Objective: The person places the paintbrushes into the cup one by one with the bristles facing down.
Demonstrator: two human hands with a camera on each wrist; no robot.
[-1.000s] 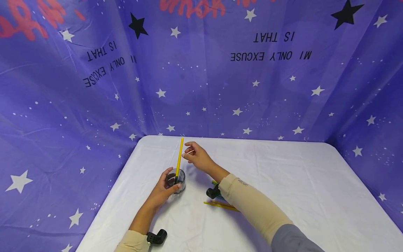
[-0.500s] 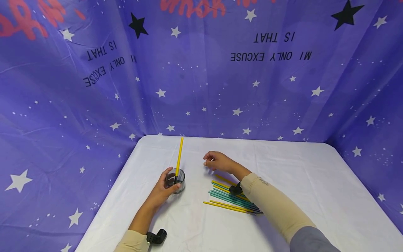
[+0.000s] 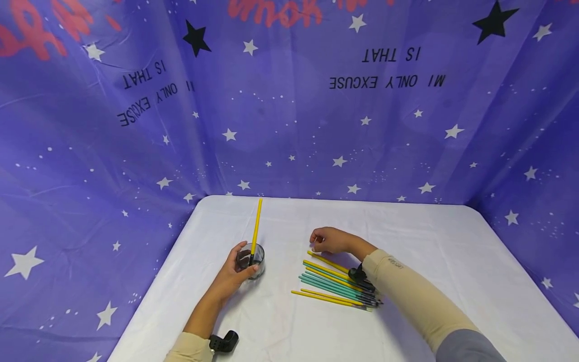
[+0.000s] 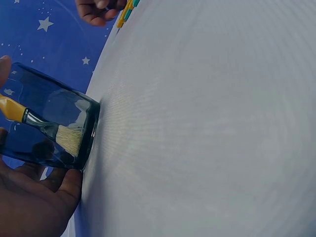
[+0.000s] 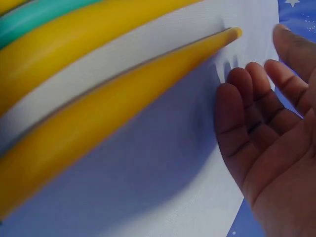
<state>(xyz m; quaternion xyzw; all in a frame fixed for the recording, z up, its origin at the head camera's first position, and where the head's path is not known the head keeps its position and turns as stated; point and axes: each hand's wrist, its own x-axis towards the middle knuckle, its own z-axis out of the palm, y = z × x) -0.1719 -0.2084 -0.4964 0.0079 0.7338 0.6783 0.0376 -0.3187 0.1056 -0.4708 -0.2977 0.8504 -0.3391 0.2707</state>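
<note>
My left hand (image 3: 228, 279) grips a clear glass (image 3: 259, 254) that stands on the table, fingers on one side and thumb on the other. Inside it leans a yellow-handled paintbrush (image 3: 256, 221), bristles (image 4: 70, 139) down, as the left wrist view shows. Near the tip of another yellow paintbrush (image 5: 113, 103) is my right hand (image 5: 276, 143), its fingers loosely bent and apart from the handle. That brush lies at the far side of a spread of yellow and teal paintbrushes (image 3: 332, 286), whose bristle ends point right, partly behind the right wrist camera.
A white cloth covers the table (image 3: 429, 261). Purple star-printed curtains (image 3: 316, 125) hang behind it and at both sides. Black cameras are strapped to both wrists, the left one (image 3: 224, 342) close to the table's near side.
My right hand has moved right and nearer, from beside the brush in the glass to the tip of the farthest lying brush. The left hand and glass have stayed in place.
</note>
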